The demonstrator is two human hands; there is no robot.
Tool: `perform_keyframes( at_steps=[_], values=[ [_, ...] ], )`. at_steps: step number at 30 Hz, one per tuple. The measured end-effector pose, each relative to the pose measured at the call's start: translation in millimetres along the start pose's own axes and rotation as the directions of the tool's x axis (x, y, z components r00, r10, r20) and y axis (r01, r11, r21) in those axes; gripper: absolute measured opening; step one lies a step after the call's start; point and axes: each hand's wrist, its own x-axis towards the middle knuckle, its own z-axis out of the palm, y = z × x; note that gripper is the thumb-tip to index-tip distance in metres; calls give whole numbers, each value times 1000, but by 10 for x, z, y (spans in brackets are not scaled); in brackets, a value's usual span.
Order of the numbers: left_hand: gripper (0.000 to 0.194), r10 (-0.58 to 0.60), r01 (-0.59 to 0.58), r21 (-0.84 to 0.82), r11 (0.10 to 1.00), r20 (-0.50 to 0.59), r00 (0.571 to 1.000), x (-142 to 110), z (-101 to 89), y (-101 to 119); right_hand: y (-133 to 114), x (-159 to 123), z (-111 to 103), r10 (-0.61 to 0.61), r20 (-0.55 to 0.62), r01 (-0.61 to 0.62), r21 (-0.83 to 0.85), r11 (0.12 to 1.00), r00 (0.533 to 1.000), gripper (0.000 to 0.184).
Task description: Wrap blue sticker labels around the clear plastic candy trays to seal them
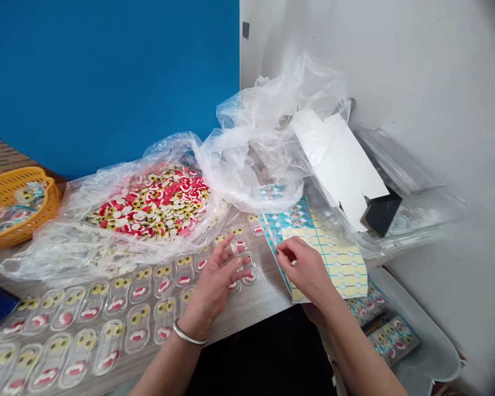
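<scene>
Clear plastic shells lie under your loosely spread left fingers [227,269].
Your right fingers [287,263] curl into a pinch over the yellow-and-blue sheet [344,256]; what they grip, you cannot tell. The clear, rounded shells [184,270] hold yellow eye-like discs and red-and-white pieces, in rows toward eight o'clock; a bag of loose pieces [152,203] sits at ten.

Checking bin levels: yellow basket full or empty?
Not empty: small packs lie in the basket. Whether it's full, cannot tell; the picture's left edge cuts it off.
</scene>
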Motion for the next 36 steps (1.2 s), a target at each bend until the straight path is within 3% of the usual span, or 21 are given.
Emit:
perform_keyframes(
  at_steps=[1, 3, 6, 9, 13, 16, 18, 23, 27, 32, 36],
  values=[
    [65, 20, -21, -12, 1000, -20, 1000, -3, -39, 53, 18, 22, 25, -67, 21, 70, -207, 976, 998, 15],
    [64, 40, -42, -48, 998, -54, 998, -24, -112, 161, 55, 56, 96, -154, 132, 200, -510, 836, 979, 17],
    [59, 34, -47, -159, 986, -81, 996, -73, -232, 305, 64, 95, 181, -179, 223, 284, -662, 694, 958, 14],
    [54, 31, -58, -279, 958, -100, 994, -93, -399, 418, -49, 202, 205, -188, 173, 255, -628, 735, 967, 14],
    [35, 40, -106, -320, 941, -208, 977, -20, -678, 529, -413, 582, 317, -269, 207, 327, -345, 880, 941, 18],
    [27, 70, -166, -310, 936, -299, 952, 72, -881, 598, -753, 1000, 571, -345, 267, 391, -141, 910, 900, 22],
    [28, 104, -217, -304, 928, -347, 932, 132, -999, 642, -948, 1292, 795, -382, 284, 421, -91, 902, 879, 24],
    [32, 152, -309, -299, 903, -452, 879, 275, -1210, 712, -1231, 1854, 1366, -311, 427, 454, -287, 844, 849, 20],
    [36, 131, -304, -323, 896, -461, 877, 360, -1284, 704, -1317, 1994, 1718, -195, 412, 377, -427, 822, 890, 20],
    [37, 106, -278, -342, 898, -446, 889, 389, -1309, 667, -1340, 1985, 1894, -179, 313, 310, -446, 840, 933, 29],
    [36, 98, -270, -351, 897, -437, 894, 399, -1307, 679, -1312, 2043, 1892, -285, 405, 435, -349, 830, 869, 26]
  ],
)
